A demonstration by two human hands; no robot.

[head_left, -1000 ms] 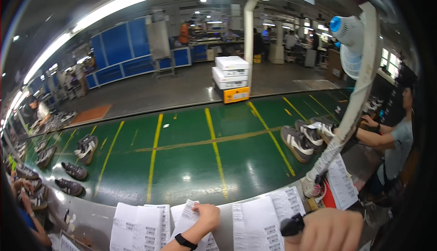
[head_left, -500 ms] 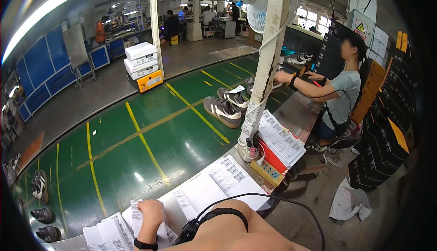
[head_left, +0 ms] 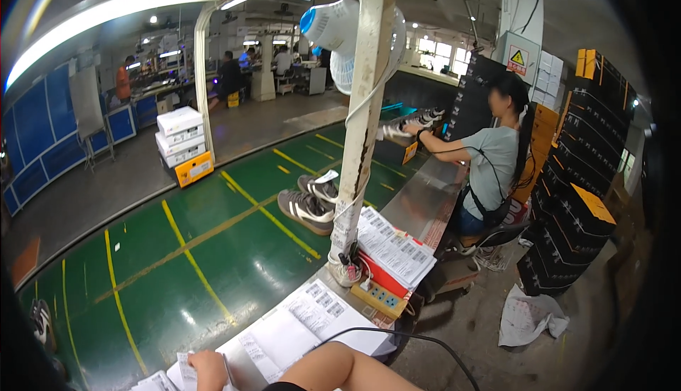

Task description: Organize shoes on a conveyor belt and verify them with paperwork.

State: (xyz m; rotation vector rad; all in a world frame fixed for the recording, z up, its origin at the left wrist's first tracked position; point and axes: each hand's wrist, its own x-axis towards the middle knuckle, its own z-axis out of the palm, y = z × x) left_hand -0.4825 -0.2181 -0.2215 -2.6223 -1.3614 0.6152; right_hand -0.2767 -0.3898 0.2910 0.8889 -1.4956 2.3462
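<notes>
My left hand (head_left: 208, 370) is at the lower edge, fingers closed on a printed label sheet (head_left: 186, 371). Its wrist is cut off by the frame. Beside it on the bench lie more label sheets (head_left: 323, 306) and a blank white sheet (head_left: 287, 332). My bent right arm (head_left: 330, 364) crosses the lower middle, with a black strap at the bottom. My right hand does not show.
A green conveyor (head_left: 213, 249) with yellow lines carries grey-and-white shoes (head_left: 305, 210). A post (head_left: 362, 107) stands by a power strip (head_left: 379, 300) and stacked label sheets (head_left: 396, 246). A co-worker (head_left: 489, 157) handles a shoe near stacked black boxes (head_left: 582, 157).
The view has swung right, so the scene sits further left. My left hand stays on the label sheet, lower in the picture. The co-worker's hand is now at a shoe above a box.
</notes>
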